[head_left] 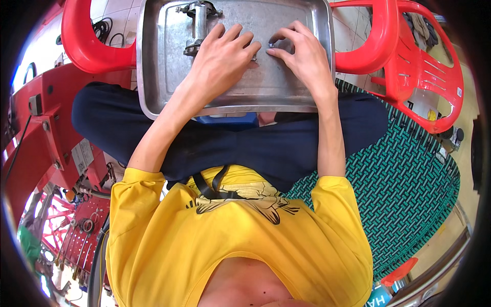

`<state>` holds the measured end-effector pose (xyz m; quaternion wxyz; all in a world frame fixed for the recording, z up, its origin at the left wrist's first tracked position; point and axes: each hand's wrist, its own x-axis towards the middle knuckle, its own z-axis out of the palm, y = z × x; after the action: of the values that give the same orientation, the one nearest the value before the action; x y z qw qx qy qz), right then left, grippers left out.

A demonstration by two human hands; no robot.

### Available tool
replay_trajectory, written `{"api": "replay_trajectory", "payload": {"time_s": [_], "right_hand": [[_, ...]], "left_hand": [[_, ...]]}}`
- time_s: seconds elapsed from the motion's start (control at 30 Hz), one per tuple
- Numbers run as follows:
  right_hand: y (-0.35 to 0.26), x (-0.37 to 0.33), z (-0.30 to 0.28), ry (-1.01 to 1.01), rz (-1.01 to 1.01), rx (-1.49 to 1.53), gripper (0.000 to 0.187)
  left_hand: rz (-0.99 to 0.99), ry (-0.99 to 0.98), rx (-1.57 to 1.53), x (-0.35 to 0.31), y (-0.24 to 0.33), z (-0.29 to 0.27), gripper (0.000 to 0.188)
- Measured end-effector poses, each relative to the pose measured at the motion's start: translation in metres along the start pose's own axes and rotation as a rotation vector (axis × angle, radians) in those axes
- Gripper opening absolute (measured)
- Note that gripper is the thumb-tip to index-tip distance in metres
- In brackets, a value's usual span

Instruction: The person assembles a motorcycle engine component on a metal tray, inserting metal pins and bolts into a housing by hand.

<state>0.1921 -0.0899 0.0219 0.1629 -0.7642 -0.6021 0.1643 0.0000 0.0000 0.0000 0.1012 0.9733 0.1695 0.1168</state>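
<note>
A bicycle-hub-like metal part [199, 28], a bare cylinder with dark flanged ends, lies in the upper left of a shallow metal tray [235, 100]. Just right of it, my left hand [220, 59] is over the tray with its fingers curled. A tiny shiny bit shows by its fingertips; whatever they hold is mostly hidden. Across from it, my right hand [302, 53] has thumb and forefinger bent toward each other in a pinch. Between those two tips sits a small shiny metal piece [271, 45], too small to name.
Red plastic chair arms [365, 56] flank the tray on both sides. Another red chair [427, 71] stands at the far right. A green and black woven seat [404, 184] spreads on my right. Red machinery [56, 128] with cables is close on my left.
</note>
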Motion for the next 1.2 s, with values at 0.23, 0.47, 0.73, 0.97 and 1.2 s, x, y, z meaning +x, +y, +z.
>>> {"api": "replay_trajectory", "payload": {"time_s": [0.23, 0.47, 0.73, 0.97, 1.2], "right_hand": [[0.003, 0.002, -0.007, 0.072, 0.073, 0.068, 0.032], [0.018, 0.002, -0.015, 0.222, 0.171, -0.128, 0.044], [0.023, 0.001, -0.014, 0.191, 0.19, -0.161, 0.042], [0.021, 0.002, -0.016, 0.125, 0.268, -0.194, 0.038], [0.014, 0.004, -0.016, 0.135, 0.112, 0.609, 0.042]], "left_hand": [[-0.039, 0.125, -0.027, 0.003, -0.001, -0.001, 0.035], [-0.07, 0.128, -0.048, 0.002, -0.001, 0.002, 0.041], [-0.068, 0.173, -0.049, 0.002, -0.002, 0.005, 0.035], [-0.051, 0.229, -0.085, 0.004, 0.0, 0.002, 0.03], [-0.126, 0.238, -0.368, 0.005, 0.005, -0.007, 0.028]]}}
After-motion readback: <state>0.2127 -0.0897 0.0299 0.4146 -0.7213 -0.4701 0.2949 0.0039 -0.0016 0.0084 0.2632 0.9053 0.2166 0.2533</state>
